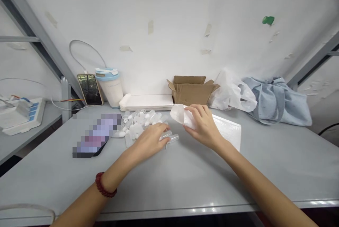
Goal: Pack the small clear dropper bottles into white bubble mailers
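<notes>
My right hand [202, 124] grips a white padded mailer [229, 131] near its end, fingers over the top and thumb below. The mailer's flap end [177, 114] points left, and its body stretches out behind my wrist. My left hand [150, 138] reaches over small clear plastic tubes [174, 138] at the right of a pile, its thumb and fingers apart around them. Several clear and white plastic pieces [135, 128] lie heaped behind and left of that hand, partly hidden by it.
Behind the pile is a stack of flat white pieces [148, 101]. Beside it stand an open cardboard box [192, 94], a white plastic bag [230, 91] and a blue cloth bag [278, 101]. At left are a blurred-out phone [97, 135], another phone [90, 90] and a lidded cup [109, 87].
</notes>
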A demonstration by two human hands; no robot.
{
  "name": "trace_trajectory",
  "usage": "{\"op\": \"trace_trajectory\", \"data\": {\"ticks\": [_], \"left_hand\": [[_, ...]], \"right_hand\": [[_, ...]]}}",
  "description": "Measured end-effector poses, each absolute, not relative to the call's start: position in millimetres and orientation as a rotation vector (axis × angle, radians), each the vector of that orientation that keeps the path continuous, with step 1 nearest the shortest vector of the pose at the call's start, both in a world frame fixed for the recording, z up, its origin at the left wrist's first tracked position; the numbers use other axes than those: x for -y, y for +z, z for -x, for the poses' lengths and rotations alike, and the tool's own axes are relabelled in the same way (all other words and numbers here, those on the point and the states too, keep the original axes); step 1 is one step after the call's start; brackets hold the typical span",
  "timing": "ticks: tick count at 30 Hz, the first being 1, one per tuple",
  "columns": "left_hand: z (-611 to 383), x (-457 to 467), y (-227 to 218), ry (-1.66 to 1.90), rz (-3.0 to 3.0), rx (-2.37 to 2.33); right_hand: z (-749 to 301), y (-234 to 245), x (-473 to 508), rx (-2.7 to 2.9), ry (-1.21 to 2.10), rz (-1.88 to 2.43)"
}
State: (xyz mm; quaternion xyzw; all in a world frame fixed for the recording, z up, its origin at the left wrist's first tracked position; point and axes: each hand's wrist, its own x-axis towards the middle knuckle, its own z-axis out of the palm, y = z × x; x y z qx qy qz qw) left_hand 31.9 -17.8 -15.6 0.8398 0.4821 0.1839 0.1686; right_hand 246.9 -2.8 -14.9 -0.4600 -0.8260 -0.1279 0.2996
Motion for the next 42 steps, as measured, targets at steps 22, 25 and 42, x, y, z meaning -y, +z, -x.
{"op": "trace_trajectory", "data": {"ticks": [22, 25, 42], "left_hand": [[-21.8, 11.1, 3.5, 1.218, -1.753, -1.166], [-30.4, 9.7, -7.4, 1.094, -1.872, -1.229], [-32.0, 6.8, -17.5, 1.267, -1.892, -1.348]], "right_hand": [[-235.3, -17.8, 5.6, 2.197, 0.118, 1.237], [-233.2, -19.0, 6.6, 2.192, 0.143, 1.221], [-230.8, -19.1, 9.6, 2.194, 0.104, 1.2]]}}
